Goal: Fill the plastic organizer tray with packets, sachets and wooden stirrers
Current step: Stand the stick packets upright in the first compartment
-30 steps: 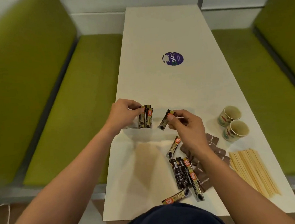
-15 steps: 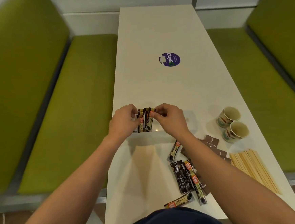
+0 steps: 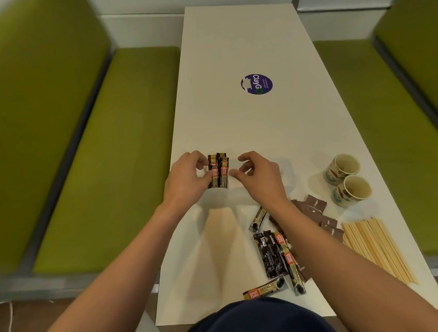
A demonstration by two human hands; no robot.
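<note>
Left hand (image 3: 187,180), thumb and forefinger pinching the upright sachets (image 3: 219,171) near the left edge of the table (image 3: 236,127). Sachets standing in the clear tray (image 3: 216,192), its outline barely visible. Right hand (image 3: 262,177) just beside them on the right, fingers loosely curled, holding nothing. Nearer the body: loose sachets (image 3: 273,256) lying flat, partly under the right forearm. To their right, brown packets (image 3: 316,205), then stirrers (image 3: 373,248) in a flat row. Two cups (image 3: 347,179) side by side beyond the packets. Round sticker (image 3: 256,84) mid-table.
</note>
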